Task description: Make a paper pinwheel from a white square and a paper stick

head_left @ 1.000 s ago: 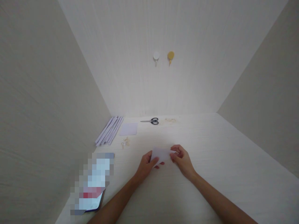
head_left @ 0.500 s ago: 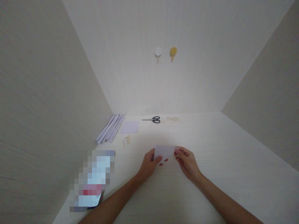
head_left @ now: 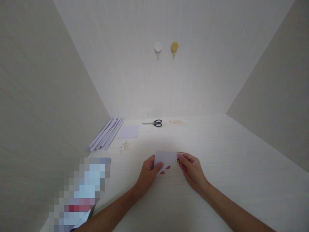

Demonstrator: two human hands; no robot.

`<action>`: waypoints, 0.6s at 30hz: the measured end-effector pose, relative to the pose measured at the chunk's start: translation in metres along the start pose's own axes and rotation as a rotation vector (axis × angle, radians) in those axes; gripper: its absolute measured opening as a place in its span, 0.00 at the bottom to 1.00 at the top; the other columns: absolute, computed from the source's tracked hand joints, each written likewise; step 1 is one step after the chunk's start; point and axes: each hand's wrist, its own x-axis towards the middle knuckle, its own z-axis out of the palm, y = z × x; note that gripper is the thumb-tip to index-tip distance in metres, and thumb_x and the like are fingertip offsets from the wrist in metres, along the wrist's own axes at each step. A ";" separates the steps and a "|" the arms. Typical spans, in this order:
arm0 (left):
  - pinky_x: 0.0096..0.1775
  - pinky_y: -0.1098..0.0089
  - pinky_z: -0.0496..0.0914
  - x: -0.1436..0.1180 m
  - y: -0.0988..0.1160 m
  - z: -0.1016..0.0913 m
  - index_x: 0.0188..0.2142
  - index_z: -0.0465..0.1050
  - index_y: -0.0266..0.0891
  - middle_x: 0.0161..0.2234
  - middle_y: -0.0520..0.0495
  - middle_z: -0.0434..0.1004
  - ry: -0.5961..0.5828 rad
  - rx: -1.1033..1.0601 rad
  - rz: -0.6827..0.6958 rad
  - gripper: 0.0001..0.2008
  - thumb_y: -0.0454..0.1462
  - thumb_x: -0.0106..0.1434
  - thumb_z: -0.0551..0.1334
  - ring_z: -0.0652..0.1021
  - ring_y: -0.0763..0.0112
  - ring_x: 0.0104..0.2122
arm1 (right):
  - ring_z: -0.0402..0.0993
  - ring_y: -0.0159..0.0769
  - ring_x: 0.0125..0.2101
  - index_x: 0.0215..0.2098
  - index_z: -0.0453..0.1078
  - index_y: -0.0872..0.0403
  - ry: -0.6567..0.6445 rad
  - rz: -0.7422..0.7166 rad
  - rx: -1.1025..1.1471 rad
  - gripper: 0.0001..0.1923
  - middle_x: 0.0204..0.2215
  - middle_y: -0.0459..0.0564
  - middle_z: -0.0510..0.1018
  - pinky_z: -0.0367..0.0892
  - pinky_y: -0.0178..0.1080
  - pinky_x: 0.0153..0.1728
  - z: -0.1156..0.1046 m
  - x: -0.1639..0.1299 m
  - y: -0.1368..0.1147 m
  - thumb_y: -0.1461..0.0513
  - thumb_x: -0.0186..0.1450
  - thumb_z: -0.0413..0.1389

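Both hands pinch a small white paper (head_left: 165, 158) just above the table (head_left: 229, 167), left hand (head_left: 147, 172) on its left edge, right hand (head_left: 191, 167) on its right; scissors (head_left: 153, 123) well apart, wide bare surface to the right

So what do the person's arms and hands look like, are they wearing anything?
Both arms are bare as far up as the picture shows: no sleeves, gloves, watch or bracelets. The left hand and right hand show no rings that I can make out. The fingernails look short and plain, though they are too small to be sure.
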 end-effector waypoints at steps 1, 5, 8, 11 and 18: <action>0.28 0.73 0.68 0.000 0.000 0.000 0.39 0.67 0.33 0.35 0.43 0.76 -0.001 -0.002 -0.001 0.14 0.40 0.54 0.59 0.77 0.67 0.33 | 0.64 0.20 0.18 0.20 0.74 0.58 0.000 0.002 0.007 0.09 0.15 0.44 0.73 0.60 0.23 0.19 0.000 0.000 0.000 0.62 0.40 0.66; 0.28 0.73 0.68 0.000 0.001 0.000 0.38 0.68 0.33 0.34 0.43 0.76 0.011 -0.002 -0.003 0.14 0.39 0.54 0.59 0.76 0.67 0.32 | 0.66 0.21 0.18 0.21 0.75 0.58 0.001 -0.002 0.036 0.09 0.16 0.44 0.74 0.62 0.22 0.19 0.000 0.000 0.001 0.63 0.40 0.66; 0.28 0.73 0.68 0.000 0.002 0.001 0.38 0.68 0.33 0.34 0.44 0.76 0.018 -0.006 -0.008 0.13 0.38 0.53 0.59 0.76 0.67 0.32 | 0.66 0.20 0.19 0.21 0.75 0.58 0.003 -0.007 0.060 0.09 0.16 0.44 0.75 0.64 0.21 0.20 0.000 0.000 0.001 0.64 0.40 0.66; 0.28 0.73 0.68 0.000 0.002 0.001 0.37 0.68 0.33 0.33 0.44 0.76 0.034 -0.007 -0.012 0.13 0.37 0.53 0.59 0.76 0.66 0.33 | 0.67 0.20 0.19 0.22 0.75 0.58 -0.003 0.011 0.085 0.09 0.19 0.45 0.76 0.65 0.20 0.21 0.000 0.001 0.001 0.64 0.41 0.66; 0.30 0.71 0.68 0.000 0.000 0.000 0.36 0.69 0.33 0.31 0.44 0.76 0.043 0.017 0.003 0.11 0.37 0.53 0.59 0.76 0.67 0.32 | 0.69 0.20 0.18 0.22 0.76 0.58 0.017 0.031 0.112 0.10 0.18 0.45 0.77 0.66 0.19 0.21 -0.002 0.002 0.001 0.63 0.40 0.66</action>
